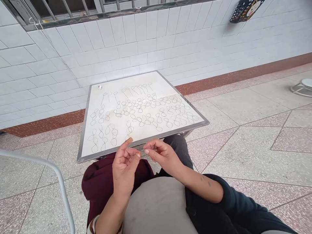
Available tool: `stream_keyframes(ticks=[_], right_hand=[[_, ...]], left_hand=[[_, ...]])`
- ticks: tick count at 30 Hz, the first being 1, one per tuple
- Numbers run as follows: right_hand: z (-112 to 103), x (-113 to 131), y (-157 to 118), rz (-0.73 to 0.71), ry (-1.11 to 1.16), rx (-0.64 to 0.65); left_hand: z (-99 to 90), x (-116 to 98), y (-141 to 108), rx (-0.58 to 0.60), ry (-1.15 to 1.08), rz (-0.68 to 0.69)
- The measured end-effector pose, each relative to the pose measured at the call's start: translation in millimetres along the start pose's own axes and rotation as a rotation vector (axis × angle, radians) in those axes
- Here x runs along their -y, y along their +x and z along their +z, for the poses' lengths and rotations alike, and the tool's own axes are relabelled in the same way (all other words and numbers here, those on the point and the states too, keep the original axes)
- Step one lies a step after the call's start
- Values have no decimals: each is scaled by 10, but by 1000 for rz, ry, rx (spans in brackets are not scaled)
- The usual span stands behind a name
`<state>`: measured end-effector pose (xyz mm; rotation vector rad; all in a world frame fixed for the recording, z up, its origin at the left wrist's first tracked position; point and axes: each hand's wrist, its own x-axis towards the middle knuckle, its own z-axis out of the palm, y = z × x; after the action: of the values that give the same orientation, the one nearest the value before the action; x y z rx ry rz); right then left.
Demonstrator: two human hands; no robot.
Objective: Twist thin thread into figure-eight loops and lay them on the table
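Observation:
Just in front of the table's near edge, both my hands pinch a thin wire point(142, 150) stretched between them. My left hand point(125, 162) is closed with thumb and fingertip on one end, and a tan wrap point(130, 140) covers one fingertip. My right hand point(162, 154) grips the other end between thumb and index finger. The wire is too fine to make out its full shape. Beyond my hands, many thin wire loops point(146, 120), mostly twisted into figure eights, lie in rows on the white table point(117, 87). Several at the back have one loop and a straight tail.
A small red-and-white item point(99, 87) sits at the table's far left corner. Behind stands a white tiled wall point(136, 48) with a barred window. A pale curved tube point(58, 177) rises at left. A round stool point(304, 85) stands far right. A dark patterned bag point(243, 11) hangs on the wall.

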<state>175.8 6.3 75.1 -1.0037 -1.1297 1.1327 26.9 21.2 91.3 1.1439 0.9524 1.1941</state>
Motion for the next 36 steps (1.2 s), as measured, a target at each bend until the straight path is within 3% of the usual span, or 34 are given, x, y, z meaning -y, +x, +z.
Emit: stream_keyframes(ticks=[11,17,21,27,36], right_hand=[[26,-28,-18,-66,-113,-65],[-56,-53,-8,-310,-467,-20],[-80,-31,-12,-410,-574,-19],[-67,0,-24,-382,-614,-29],[-59,-85,-28,-376,-649,28]], left_hand=[[64,44,-21,28,-33,7],[52,48,-12,-9,47,37],[46,47,-18,-26,78,57],[51,67,-24,-45,-7,63],[33,-24,17,-202,-30,95]])
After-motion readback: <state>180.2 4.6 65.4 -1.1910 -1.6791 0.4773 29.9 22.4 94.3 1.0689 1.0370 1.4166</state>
